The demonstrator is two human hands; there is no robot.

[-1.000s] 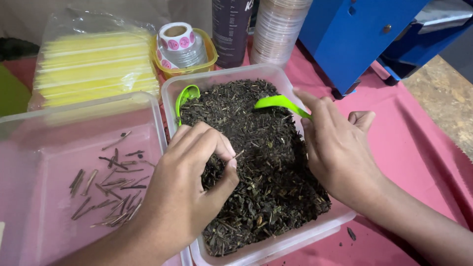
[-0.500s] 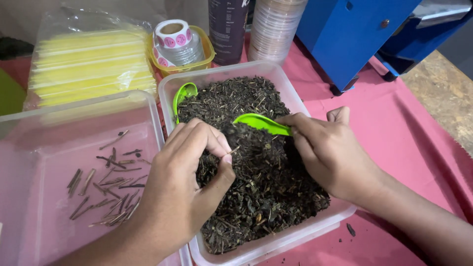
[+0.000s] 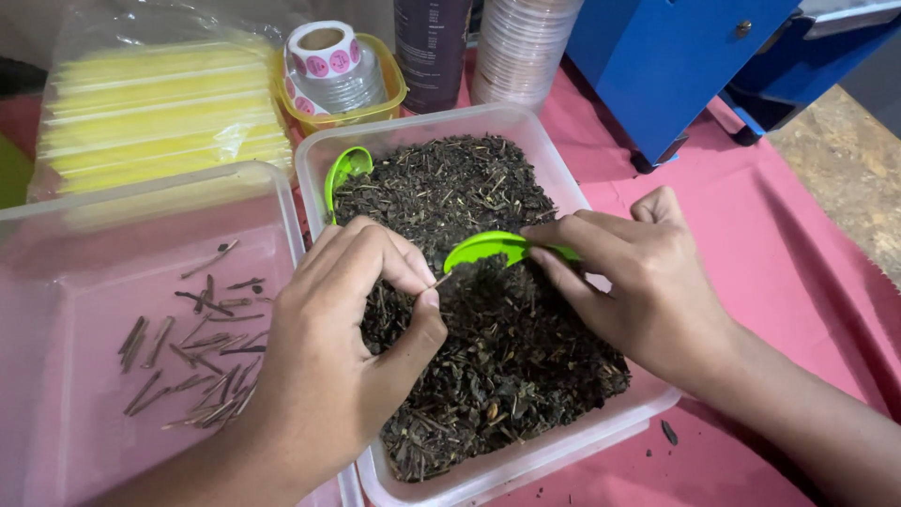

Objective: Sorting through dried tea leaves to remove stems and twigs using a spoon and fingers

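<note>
dried tea leaves (image 3: 488, 347) fill the clear tub (image 3: 526, 127) on the pink cloth. left hand (image 3: 343, 347) pinches a thin stem (image 3: 439, 279) out of them, likely bound for the side tray (image 3: 56, 282) of twigs (image 3: 202, 352); right hand (image 3: 638, 282) grips a green scoop (image 3: 488, 248), raking leaves aside.

2 hands (image 3: 328, 357), 2 green scoops (image 3: 488, 247), 2 clear tubs (image 3: 526, 127), 1 sticker roll (image 3: 321, 49)
</note>
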